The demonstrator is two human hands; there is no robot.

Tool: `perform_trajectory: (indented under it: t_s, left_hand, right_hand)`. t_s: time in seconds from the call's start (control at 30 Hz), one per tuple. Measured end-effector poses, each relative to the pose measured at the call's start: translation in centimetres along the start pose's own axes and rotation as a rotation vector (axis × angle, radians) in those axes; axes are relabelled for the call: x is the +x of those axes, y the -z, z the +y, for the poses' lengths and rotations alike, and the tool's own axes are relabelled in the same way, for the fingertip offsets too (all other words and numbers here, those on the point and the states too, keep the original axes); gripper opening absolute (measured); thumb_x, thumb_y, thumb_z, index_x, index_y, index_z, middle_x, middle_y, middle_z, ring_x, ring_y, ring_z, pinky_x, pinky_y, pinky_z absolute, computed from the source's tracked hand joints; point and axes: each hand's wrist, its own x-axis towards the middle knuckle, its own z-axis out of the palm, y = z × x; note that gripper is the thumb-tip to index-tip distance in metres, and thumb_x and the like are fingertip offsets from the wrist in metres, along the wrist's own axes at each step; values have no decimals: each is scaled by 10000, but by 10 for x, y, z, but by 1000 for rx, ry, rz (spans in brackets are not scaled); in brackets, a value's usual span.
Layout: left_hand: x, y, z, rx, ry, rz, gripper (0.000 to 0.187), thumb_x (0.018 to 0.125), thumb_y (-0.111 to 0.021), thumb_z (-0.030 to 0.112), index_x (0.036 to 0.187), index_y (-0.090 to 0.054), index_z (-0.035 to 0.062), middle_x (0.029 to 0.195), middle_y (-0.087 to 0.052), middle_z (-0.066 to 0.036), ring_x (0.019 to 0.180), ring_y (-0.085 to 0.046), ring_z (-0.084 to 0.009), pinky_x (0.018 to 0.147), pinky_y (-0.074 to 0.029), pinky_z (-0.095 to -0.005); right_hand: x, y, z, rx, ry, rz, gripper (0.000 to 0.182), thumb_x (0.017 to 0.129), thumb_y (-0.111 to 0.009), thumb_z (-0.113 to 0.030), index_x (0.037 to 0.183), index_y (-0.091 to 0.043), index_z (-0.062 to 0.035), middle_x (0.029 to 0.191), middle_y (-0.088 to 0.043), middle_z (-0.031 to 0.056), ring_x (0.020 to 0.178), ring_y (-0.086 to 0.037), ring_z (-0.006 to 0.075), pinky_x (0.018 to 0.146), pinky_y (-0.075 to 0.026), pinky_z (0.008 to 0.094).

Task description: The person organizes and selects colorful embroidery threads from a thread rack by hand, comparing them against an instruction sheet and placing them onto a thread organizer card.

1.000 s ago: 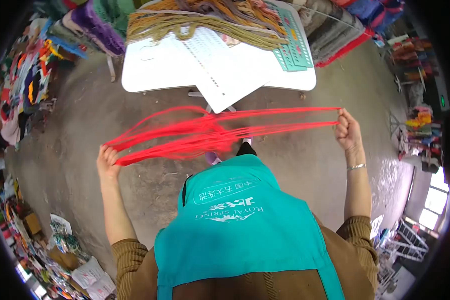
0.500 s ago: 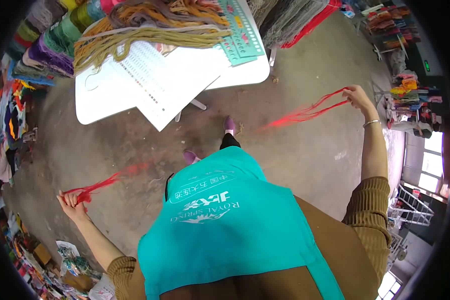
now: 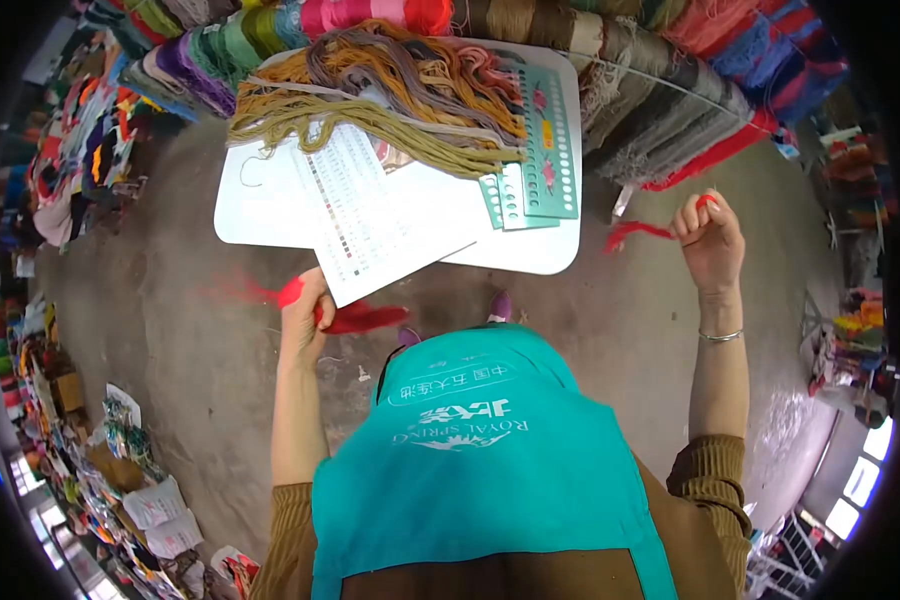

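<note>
Left hand [image 3: 305,310] fingers closed on bunched red yarn [image 3: 365,318]; right hand [image 3: 708,240] pinches its other end; skeins on table [image 3: 270,215] untouched; bundling unfinished.

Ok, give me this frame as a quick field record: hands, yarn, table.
left hand: closed on red yarn, in front of the table's near edge
right hand: raised, pinching another bit of red yarn beside the table
table: white, holds mixed yarn skeins, printed sheets, green cards
floor: bare concrete
</note>
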Motion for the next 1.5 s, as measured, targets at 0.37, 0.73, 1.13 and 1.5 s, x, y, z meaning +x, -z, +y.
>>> perform_trajectory:
  t_s: [0.37, 0.73, 1.13, 1.5]
  left_hand:
    - [-96, -1, 93, -302, -174, 414, 619, 702, -628, 121, 1271, -514, -94, 1174, -625, -224, 1017, -647, -334, 957, -505, -425]
    - [27, -52, 225, -194, -745, -65, 663, 765, -609, 200, 1367, -450, -30, 1286, -570, -195, 1116, -602, -353, 933, -518, -447]
    - [263, -18, 186, -383, -247, -234, 225, 887, -613, 205, 1027, -647, 32, 963, -700, -88, 792, -688, -203, 647, -577, -316]
    - [300, -22, 160, -26, 27, 121, 193, 788, -755, 136, 932, -645, 71, 704, -625, -3, 444, -474, -69, 349, -262, -216]
  right_hand:
    - [80, 18, 29, -178, -301, 68, 197, 966, -544, -233, 820, -550, -100, 679, -535, -4, 434, -294, 20, 403, -190, 191]
    - [127, -15, 66, -750, -4, 10, 205, 913, -596, -185, 851, -602, 10, 692, -565, 26, 675, -518, 88, 612, -421, 255]
    - [144, -82, 132, -1362, 268, 32, 168, 889, -582, -218, 864, -590, -52, 822, -617, 155, 758, -609, 378, 628, -481, 447]
    - [145, -90, 131, -1358, 158, 82, 151, 876, -602, -205, 851, -582, -57, 821, -611, 142, 745, -603, 374, 627, -480, 441]
